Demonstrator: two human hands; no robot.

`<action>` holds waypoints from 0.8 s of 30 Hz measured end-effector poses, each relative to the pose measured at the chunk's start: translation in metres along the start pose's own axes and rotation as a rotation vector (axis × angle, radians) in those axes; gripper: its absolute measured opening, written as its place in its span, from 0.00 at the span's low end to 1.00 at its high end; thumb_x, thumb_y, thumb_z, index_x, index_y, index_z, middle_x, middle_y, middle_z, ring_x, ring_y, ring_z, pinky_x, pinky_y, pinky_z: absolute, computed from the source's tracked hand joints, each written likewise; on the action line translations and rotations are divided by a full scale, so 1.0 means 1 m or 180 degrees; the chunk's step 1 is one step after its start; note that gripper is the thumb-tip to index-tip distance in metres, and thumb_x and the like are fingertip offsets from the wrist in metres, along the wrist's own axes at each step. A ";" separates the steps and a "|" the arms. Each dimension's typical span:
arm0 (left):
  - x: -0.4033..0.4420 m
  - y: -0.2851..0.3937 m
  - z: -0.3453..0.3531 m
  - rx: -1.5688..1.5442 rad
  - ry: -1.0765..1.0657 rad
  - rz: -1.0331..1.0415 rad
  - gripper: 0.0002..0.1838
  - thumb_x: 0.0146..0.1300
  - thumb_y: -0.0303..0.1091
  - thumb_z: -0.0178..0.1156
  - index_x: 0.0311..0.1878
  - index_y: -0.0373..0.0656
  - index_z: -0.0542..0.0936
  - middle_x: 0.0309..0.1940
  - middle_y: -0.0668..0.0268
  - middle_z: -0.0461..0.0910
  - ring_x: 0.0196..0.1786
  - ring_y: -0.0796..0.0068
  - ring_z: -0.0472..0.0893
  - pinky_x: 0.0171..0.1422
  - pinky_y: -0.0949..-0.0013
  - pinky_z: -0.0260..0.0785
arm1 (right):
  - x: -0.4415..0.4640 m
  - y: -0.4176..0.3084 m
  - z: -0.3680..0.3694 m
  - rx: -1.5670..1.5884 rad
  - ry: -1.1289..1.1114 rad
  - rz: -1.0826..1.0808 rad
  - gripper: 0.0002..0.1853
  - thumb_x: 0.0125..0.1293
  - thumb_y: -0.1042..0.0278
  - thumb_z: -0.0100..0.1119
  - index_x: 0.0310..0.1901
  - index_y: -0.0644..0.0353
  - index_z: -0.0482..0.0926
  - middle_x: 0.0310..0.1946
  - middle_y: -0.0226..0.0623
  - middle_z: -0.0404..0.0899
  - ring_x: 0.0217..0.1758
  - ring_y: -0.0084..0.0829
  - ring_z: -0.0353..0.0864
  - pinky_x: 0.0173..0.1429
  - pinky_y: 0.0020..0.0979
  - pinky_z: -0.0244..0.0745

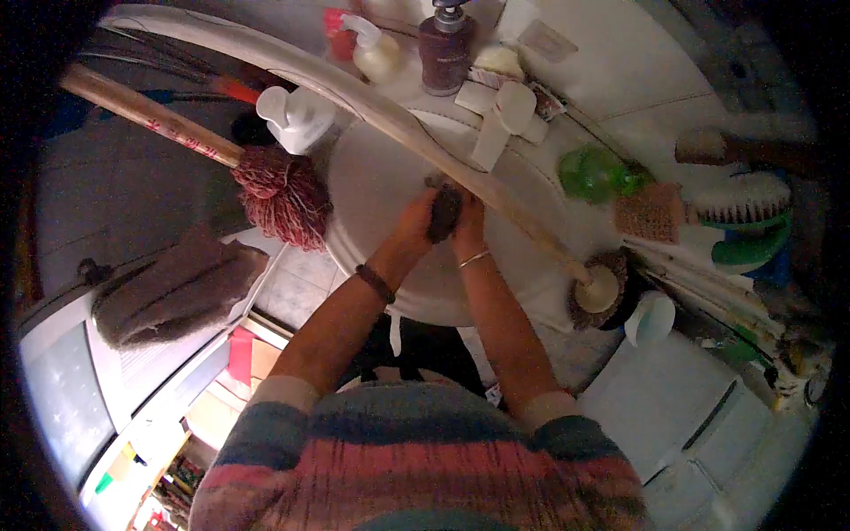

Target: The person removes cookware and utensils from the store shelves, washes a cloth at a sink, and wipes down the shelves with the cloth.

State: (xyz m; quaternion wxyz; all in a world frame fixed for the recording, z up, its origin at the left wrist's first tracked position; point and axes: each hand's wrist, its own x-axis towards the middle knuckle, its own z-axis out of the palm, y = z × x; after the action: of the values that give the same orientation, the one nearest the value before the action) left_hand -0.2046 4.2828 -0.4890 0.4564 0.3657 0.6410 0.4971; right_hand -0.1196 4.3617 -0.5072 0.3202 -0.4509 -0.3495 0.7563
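My left hand (413, 223), with a dark band at the wrist, is closed on one side of a dark, rough-looking lump (445, 212). From the other side my right hand (469, 219), a thin bangle on its wrist, closes on the same lump. What the lump is I cannot make out; the picture is dim there. Both hands are over the white washbasin (363, 168), low in its bowl. A white faucet (501, 128) stands at the basin's back right, apart from my hands.
A long pale pole (390, 119) slants across above the basin to a bristly head (598, 290). Left hangs a red-and-white mop (282, 195). Behind are a pump bottle (445, 51) and a cream bottle (377, 57). Brushes (742, 199) lie right, above a white toilet (664, 398).
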 end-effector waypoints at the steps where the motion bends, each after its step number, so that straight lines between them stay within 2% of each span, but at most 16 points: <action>1: 0.001 -0.014 0.002 -0.0167 0.0061 0.0174 0.12 0.63 0.38 0.52 0.47 0.45 0.73 0.42 0.63 0.76 0.40 0.70 0.77 0.45 0.68 0.72 | -0.004 0.005 -0.003 0.0431 0.0061 0.0445 0.15 0.65 0.58 0.52 0.46 0.60 0.73 0.41 0.32 0.76 0.44 0.27 0.74 0.49 0.34 0.71; 2: 0.011 -0.049 0.004 -0.0445 0.0134 0.0133 0.12 0.63 0.38 0.52 0.47 0.45 0.73 0.42 0.64 0.76 0.39 0.71 0.77 0.43 0.68 0.72 | -0.010 0.004 -0.004 0.0848 0.0115 0.0872 0.16 0.64 0.58 0.53 0.47 0.60 0.72 0.42 0.32 0.75 0.45 0.27 0.74 0.49 0.34 0.71; 4: 0.016 -0.053 0.000 -0.1333 0.0497 -0.0329 0.12 0.63 0.38 0.52 0.46 0.43 0.73 0.42 0.64 0.76 0.39 0.71 0.77 0.43 0.68 0.72 | -0.028 -0.004 0.005 0.0764 0.0037 0.0855 0.17 0.63 0.57 0.55 0.47 0.60 0.72 0.43 0.32 0.75 0.45 0.26 0.73 0.49 0.34 0.71; 6: 0.006 0.012 -0.014 -0.2209 0.0809 -0.1090 0.13 0.64 0.38 0.51 0.47 0.41 0.72 0.43 0.63 0.75 0.41 0.70 0.76 0.46 0.66 0.72 | -0.056 -0.019 0.030 -0.0214 -0.0182 -0.0009 0.17 0.63 0.57 0.56 0.46 0.59 0.73 0.41 0.32 0.75 0.43 0.24 0.73 0.48 0.33 0.71; 8: -0.004 0.073 -0.020 -0.2452 0.0688 -0.1605 0.15 0.65 0.37 0.50 0.50 0.39 0.71 0.46 0.62 0.75 0.45 0.68 0.76 0.51 0.63 0.71 | -0.064 -0.001 0.042 -0.1215 0.0104 -0.0954 0.18 0.63 0.56 0.56 0.47 0.60 0.72 0.41 0.32 0.74 0.44 0.25 0.72 0.49 0.32 0.70; 10: -0.001 0.066 -0.010 -0.3126 0.0365 -0.1659 0.16 0.66 0.37 0.49 0.53 0.38 0.70 0.48 0.60 0.74 0.49 0.67 0.75 0.55 0.62 0.70 | -0.050 0.004 0.034 -0.1744 0.0237 -0.1138 0.18 0.63 0.56 0.56 0.47 0.61 0.72 0.41 0.32 0.74 0.45 0.25 0.71 0.50 0.31 0.69; 11: 0.005 0.033 0.007 -0.3818 0.0222 -0.1530 0.17 0.67 0.37 0.47 0.54 0.38 0.69 0.49 0.60 0.73 0.51 0.67 0.75 0.56 0.62 0.69 | -0.023 -0.001 0.022 -0.1746 0.0235 -0.0832 0.18 0.63 0.55 0.56 0.46 0.61 0.72 0.41 0.32 0.73 0.46 0.26 0.71 0.51 0.31 0.68; 12: 0.008 0.014 0.018 -0.4496 0.0071 -0.1388 0.18 0.68 0.37 0.46 0.56 0.38 0.68 0.49 0.59 0.73 0.52 0.66 0.75 0.58 0.62 0.69 | 0.001 0.009 0.003 -0.1252 -0.0019 -0.0563 0.18 0.63 0.55 0.55 0.46 0.62 0.72 0.41 0.32 0.73 0.46 0.26 0.71 0.51 0.31 0.68; 14: 0.005 0.043 0.020 -0.1812 0.0090 -0.1148 0.19 0.68 0.38 0.45 0.57 0.37 0.68 0.51 0.58 0.73 0.54 0.66 0.74 0.59 0.63 0.68 | 0.029 0.008 -0.018 -0.0366 -0.0359 -0.0071 0.18 0.64 0.54 0.55 0.45 0.62 0.72 0.41 0.33 0.73 0.46 0.27 0.71 0.51 0.30 0.68; 15: 0.004 0.041 0.018 -0.1242 0.0017 -0.0786 0.19 0.69 0.38 0.44 0.57 0.37 0.68 0.52 0.59 0.72 0.55 0.66 0.73 0.59 0.64 0.67 | 0.023 0.005 -0.016 -0.0174 -0.0418 -0.0023 0.18 0.64 0.55 0.55 0.45 0.63 0.72 0.41 0.33 0.73 0.46 0.27 0.71 0.50 0.30 0.68; 16: 0.004 0.038 0.017 -0.0668 0.0010 -0.0429 0.19 0.69 0.39 0.43 0.58 0.37 0.67 0.53 0.59 0.72 0.55 0.66 0.72 0.60 0.64 0.67 | 0.014 0.006 -0.010 -0.0398 -0.0323 -0.0230 0.18 0.64 0.55 0.55 0.44 0.63 0.72 0.41 0.33 0.73 0.45 0.28 0.71 0.49 0.30 0.69; 17: 0.008 0.009 0.012 -0.0859 -0.0038 0.0137 0.20 0.69 0.39 0.43 0.58 0.38 0.67 0.53 0.60 0.72 0.56 0.67 0.72 0.61 0.65 0.66 | -0.007 -0.001 0.008 -0.0696 -0.0186 -0.0533 0.18 0.64 0.55 0.55 0.44 0.63 0.72 0.40 0.33 0.73 0.45 0.28 0.71 0.49 0.30 0.69; 19: 0.022 -0.002 0.006 -0.2149 -0.0096 -0.0126 0.20 0.69 0.39 0.43 0.59 0.39 0.66 0.55 0.61 0.71 0.58 0.68 0.70 0.62 0.66 0.64 | -0.040 -0.004 0.035 -0.1279 0.0154 -0.1192 0.17 0.64 0.56 0.54 0.43 0.64 0.72 0.40 0.33 0.73 0.44 0.28 0.72 0.47 0.30 0.70; 20: 0.032 0.010 0.001 -0.3217 -0.0111 -0.0978 0.20 0.68 0.39 0.45 0.60 0.39 0.66 0.55 0.61 0.70 0.59 0.69 0.69 0.63 0.66 0.63 | -0.045 -0.001 0.041 -0.1462 0.0329 -0.1413 0.17 0.65 0.56 0.54 0.43 0.64 0.72 0.40 0.33 0.73 0.44 0.29 0.72 0.47 0.30 0.70; 22: 0.035 0.017 0.000 -0.3729 -0.0103 -0.1589 0.21 0.67 0.39 0.47 0.60 0.40 0.66 0.55 0.61 0.70 0.58 0.69 0.69 0.61 0.66 0.64 | -0.022 0.025 0.020 -0.1112 0.0394 -0.1161 0.17 0.64 0.57 0.54 0.45 0.64 0.72 0.43 0.34 0.73 0.45 0.29 0.71 0.49 0.31 0.70; 24: 0.028 0.021 0.015 -0.2665 -0.0064 -0.1026 0.20 0.66 0.39 0.48 0.58 0.40 0.67 0.53 0.61 0.72 0.55 0.69 0.71 0.58 0.66 0.66 | 0.045 0.065 -0.039 -0.0633 0.0362 -0.0140 0.18 0.64 0.57 0.54 0.47 0.63 0.70 0.47 0.36 0.72 0.49 0.29 0.70 0.52 0.33 0.69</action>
State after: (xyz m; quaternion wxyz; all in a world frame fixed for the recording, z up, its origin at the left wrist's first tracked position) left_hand -0.1992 4.3178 -0.4756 0.6429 0.0497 0.4290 0.6326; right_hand -0.1128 4.3711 -0.5938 0.3097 -0.5149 -0.4139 0.6838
